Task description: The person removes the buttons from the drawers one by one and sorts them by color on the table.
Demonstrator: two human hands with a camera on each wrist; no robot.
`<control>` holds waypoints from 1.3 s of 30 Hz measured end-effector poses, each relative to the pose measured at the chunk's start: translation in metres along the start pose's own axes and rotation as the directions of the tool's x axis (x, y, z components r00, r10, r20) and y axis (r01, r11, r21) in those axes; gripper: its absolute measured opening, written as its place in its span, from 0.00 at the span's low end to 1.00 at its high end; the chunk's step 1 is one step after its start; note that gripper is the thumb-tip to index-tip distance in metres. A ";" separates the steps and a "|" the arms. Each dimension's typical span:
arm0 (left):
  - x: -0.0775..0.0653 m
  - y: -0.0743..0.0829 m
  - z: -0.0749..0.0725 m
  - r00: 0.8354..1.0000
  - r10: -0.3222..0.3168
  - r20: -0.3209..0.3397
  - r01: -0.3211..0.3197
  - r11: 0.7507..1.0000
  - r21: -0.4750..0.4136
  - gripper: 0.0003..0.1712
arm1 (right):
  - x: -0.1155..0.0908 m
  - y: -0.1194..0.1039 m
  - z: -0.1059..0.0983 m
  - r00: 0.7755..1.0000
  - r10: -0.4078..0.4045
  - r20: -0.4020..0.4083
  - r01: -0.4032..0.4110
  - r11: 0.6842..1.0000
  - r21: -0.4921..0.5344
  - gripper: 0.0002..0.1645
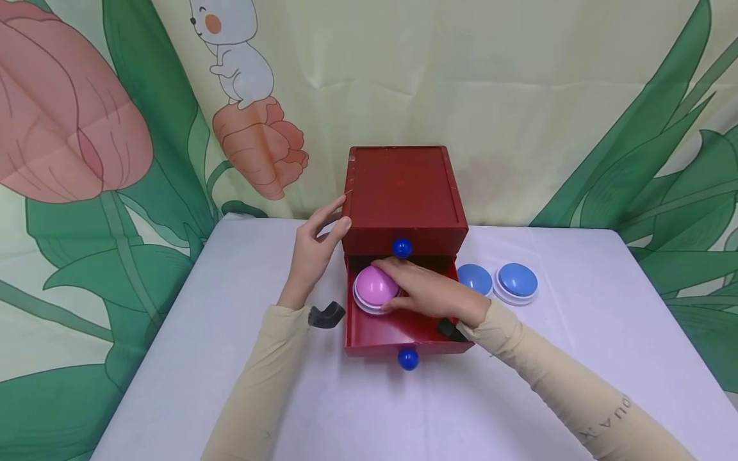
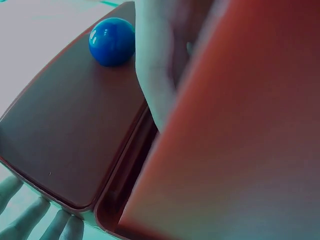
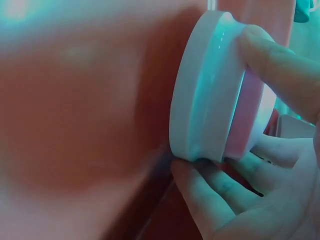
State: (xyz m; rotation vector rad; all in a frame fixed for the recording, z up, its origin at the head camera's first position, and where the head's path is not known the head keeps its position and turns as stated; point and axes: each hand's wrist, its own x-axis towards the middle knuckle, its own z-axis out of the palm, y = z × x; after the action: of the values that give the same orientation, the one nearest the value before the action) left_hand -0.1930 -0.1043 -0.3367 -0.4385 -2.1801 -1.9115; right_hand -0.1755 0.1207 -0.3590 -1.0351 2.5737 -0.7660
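Sitting within the left part of the pulled-out lower drawer (image 1: 392,331), a pink button (image 1: 376,285) with a domed top and a white round base has the right hand (image 1: 423,287) around it. That hand's fingers are curled about the button, the thumb on one side of it and the other fingers opposite, as the right wrist view shows; whether the base rests fully on the drawer floor I cannot tell. The red cabinet (image 1: 400,186) stands over the drawer, its upper drawer closed and bearing a blue knob (image 1: 402,248); a second blue knob (image 1: 408,358) is on the lower drawer's front. Against the cabinet's left side rests the left hand (image 1: 311,253), fingers extended and thumb spread wide from the forefinger, gripping nothing. Just right of the cabinet are two blue buttons on white bases: the nearer one (image 1: 475,278) is partly hidden by the right wrist, and the farther one (image 1: 517,282) lies just beside it. Black pieces show at both wrists, below beige sleeves. Everything stands on a white-covered surface (image 1: 173,358). Behind hangs a pale cloth (image 1: 490,115) printed with a white rabbit (image 1: 245,70), a carrot (image 1: 254,144) and green leaves.
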 end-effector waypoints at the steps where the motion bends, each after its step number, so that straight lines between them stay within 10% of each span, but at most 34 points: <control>1: 0.000 0.000 0.000 1.000 0.000 0.001 0.000 1.000 0.000 0.27 | 0.000 0.000 -0.001 1.000 0.000 0.003 0.000 1.000 0.002 0.48; 39: -0.001 0.000 0.001 1.000 0.028 0.000 -0.028 1.000 -0.004 0.27 | -0.028 -0.005 -0.028 1.000 -0.007 0.018 0.007 1.000 -0.011 0.46</control>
State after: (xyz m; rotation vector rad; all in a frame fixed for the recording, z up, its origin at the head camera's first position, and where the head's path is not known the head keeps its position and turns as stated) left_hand -0.1921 -0.1032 -0.3371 -0.4679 -2.1592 -1.9014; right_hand -0.1649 0.1478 -0.3313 -1.0498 2.5640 -0.7413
